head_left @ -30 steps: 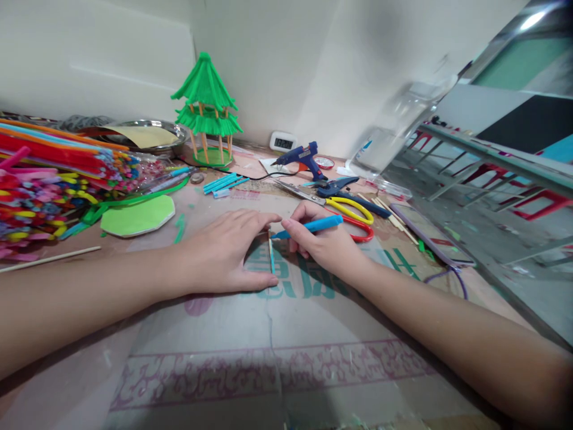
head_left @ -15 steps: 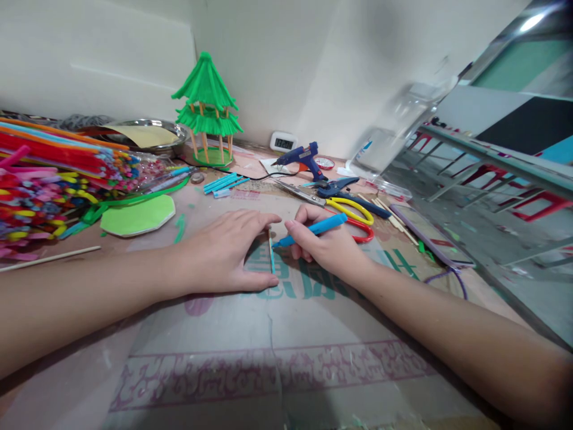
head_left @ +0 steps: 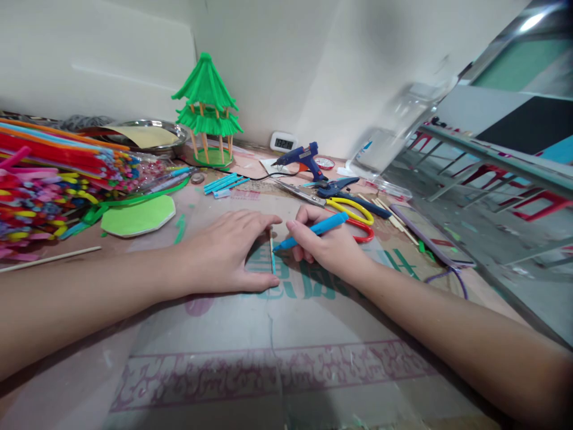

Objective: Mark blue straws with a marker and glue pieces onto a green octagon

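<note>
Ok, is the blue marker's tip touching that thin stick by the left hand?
Touching. In the head view the blue marker in the right hand has its tip meeting the thin stick, no gap visible.

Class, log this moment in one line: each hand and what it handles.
left hand: pins thin stick between thumb and forefinger on cardboard | right hand: grip on blue pen, tip at stick

Plain off-white walls meet in a corner at upper centre behind the cardboard-covered table, while a slanted pane at right shows red chairs, a teal wall and a bright light.
</note>
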The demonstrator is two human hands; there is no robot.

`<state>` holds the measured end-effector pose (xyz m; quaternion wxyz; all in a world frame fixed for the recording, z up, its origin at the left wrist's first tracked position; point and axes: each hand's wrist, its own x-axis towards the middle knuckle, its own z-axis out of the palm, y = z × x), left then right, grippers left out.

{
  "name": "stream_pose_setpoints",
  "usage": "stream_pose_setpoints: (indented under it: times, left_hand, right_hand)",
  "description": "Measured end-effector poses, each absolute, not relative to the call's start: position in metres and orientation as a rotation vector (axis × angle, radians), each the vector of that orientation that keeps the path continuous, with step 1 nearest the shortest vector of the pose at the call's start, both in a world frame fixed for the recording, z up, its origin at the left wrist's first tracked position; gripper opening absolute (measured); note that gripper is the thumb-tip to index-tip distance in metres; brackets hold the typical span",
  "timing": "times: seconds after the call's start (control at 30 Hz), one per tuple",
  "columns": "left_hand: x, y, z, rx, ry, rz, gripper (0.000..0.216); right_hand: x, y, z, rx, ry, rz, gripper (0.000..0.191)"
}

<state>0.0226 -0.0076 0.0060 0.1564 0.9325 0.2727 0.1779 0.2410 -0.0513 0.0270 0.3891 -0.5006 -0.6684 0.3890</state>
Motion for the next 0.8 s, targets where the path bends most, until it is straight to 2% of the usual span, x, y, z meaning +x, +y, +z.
stream_pose_setpoints:
  times: [0.8]
  left_hand:
    - [0.024, -0.010, 0.013, 2.639, 0.778, 0.478, 0.081]
  right_hand:
    - [0.241, -0.042, 0.021, -1.312, -1.631, 0.919, 0.034]
